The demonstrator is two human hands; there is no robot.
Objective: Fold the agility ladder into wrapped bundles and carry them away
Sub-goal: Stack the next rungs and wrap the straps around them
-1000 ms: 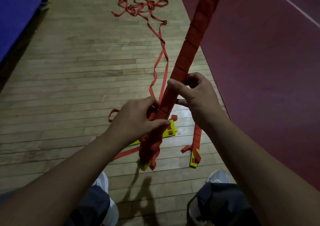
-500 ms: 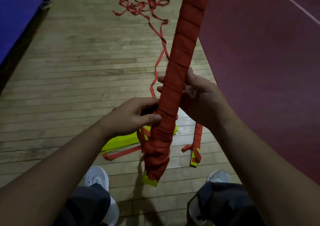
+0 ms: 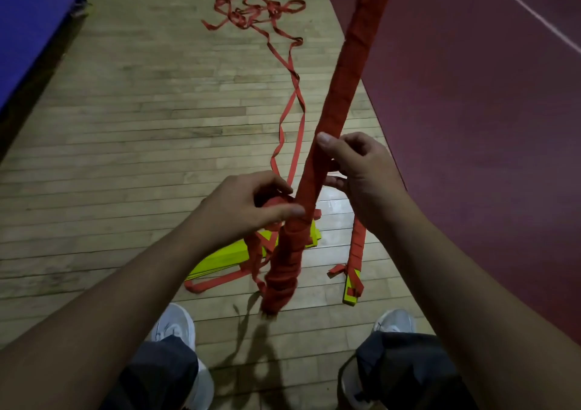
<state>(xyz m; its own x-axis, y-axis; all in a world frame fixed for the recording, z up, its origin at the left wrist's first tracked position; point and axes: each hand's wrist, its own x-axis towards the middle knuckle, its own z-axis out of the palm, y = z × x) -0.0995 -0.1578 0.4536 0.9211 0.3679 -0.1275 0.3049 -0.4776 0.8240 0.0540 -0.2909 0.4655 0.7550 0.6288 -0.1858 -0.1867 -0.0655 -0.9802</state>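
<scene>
At frame centre the wrapped ladder bundle [image 3: 334, 117] tilts; right hand [image 3: 361, 171] grip curls round it, left hand [image 3: 245, 205] grip pinches loose strap [image 3: 294, 105] beside it. Yellow rungs [image 3: 226, 257] lie below. Bundle now leans further right.

1. L side: wooden floor [image 3: 141, 127] lay open as far as the blue mat [image 3: 28, 23].
2. Ctr blocked: wrapped bundle [image 3: 342, 73] slanted up across it, and a loose strap [image 3: 292, 101] trailed over the floor to a tangle [image 3: 254, 10].
3. Low, near the shoes [image 3: 176, 325]: yellow rungs [image 3: 226, 257] and a wrapped piece [image 3: 353, 271] lay on the floor.
4. R side: maroon floor [image 3: 471, 127] lay open.
</scene>
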